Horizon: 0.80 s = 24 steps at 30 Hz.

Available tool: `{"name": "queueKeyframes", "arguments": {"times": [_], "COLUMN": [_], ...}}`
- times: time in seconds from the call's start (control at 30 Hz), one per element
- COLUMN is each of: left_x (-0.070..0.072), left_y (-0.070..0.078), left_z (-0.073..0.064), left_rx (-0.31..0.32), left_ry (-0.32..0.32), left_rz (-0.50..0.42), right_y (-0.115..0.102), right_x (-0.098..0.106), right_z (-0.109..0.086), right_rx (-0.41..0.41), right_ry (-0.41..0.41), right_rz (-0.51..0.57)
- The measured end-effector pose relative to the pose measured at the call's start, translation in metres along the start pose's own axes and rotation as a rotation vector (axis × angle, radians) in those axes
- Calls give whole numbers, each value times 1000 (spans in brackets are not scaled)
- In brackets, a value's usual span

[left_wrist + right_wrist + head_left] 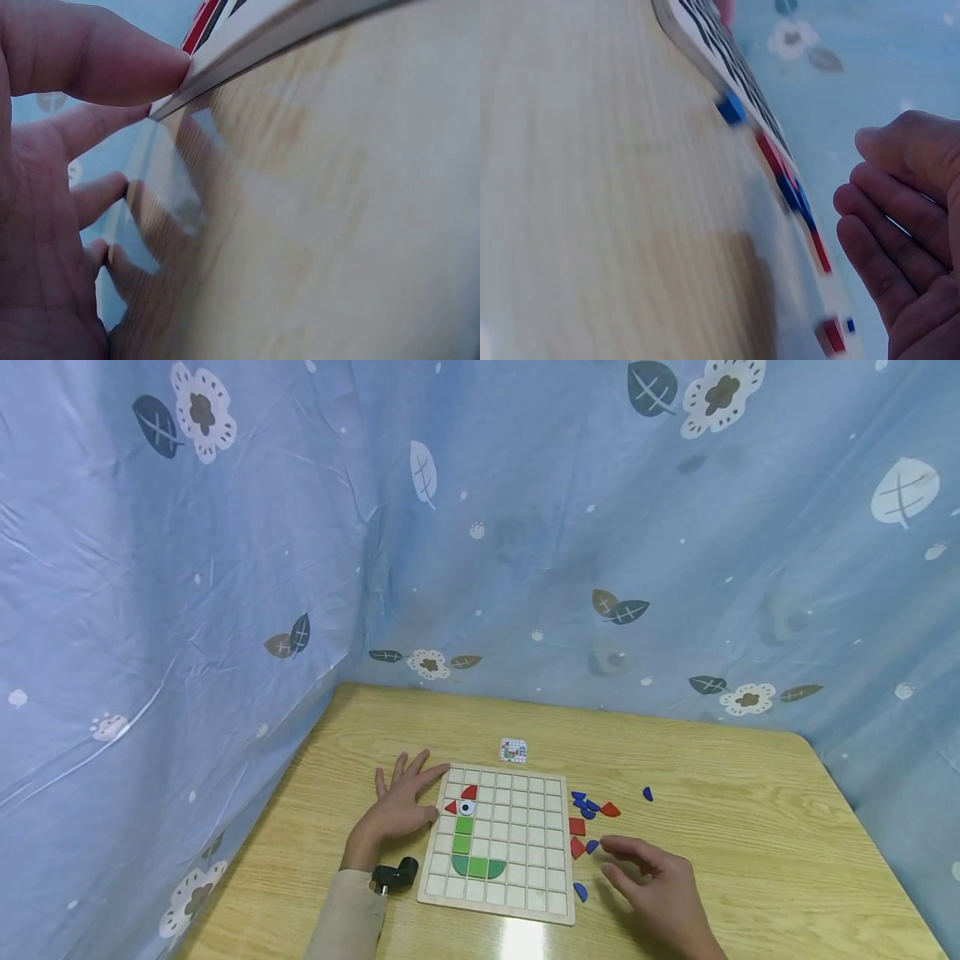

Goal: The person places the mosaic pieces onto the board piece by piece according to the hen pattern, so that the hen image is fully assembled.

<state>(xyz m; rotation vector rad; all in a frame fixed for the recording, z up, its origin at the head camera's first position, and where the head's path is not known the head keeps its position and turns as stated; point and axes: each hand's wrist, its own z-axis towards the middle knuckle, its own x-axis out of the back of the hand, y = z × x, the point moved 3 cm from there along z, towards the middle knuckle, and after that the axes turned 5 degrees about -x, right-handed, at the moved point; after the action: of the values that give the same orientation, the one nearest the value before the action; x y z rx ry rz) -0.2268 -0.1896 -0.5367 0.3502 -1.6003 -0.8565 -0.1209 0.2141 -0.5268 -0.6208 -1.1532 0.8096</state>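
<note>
My left hand (405, 806) rests at the left side of a wooden grid board (525, 843), thumb and index fingertip against its edge and the other fingers spread on the table. On the board, green square tiles (462, 843), dark green rounded pieces (497, 868), an eye piece (467, 807) and red pieces (469, 792) form a bird-like figure. To the right of the board hovers my right hand (656, 885), fingers loosely bent with nothing between them. Close to its fingertips lie a blue half-round piece (592, 846) and a red piece (577, 847). Another red piece is partly hidden behind that hand.
Several blue pieces (588, 814), a red square (577, 827) and a red fan-shaped piece (611, 810) lie along the board's right side. One blue piece (648, 793) sits farther off. Behind the board is a small pattern card (513, 750). Blue curtains (525, 568) enclose the table.
</note>
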Motion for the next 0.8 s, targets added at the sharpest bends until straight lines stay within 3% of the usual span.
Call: {"name": "queueKeyframes", "arguments": {"times": [0.23,0.43,0.8], "left_x": [1,3,0], "left_y": [3,6,3], "left_z": [-1,-3,-2], "left_rx": [-6,-2,3], "left_ry": [7,11,20], "left_rz": [-8,-27,-37], "right_y": [12,21,38], "right_x": [22,27,20], "right_z": [3,20,61], "right_rx": [-52,-44,-38], "right_ry": [42,41,-111], "right_rz": [5,10,32]}}
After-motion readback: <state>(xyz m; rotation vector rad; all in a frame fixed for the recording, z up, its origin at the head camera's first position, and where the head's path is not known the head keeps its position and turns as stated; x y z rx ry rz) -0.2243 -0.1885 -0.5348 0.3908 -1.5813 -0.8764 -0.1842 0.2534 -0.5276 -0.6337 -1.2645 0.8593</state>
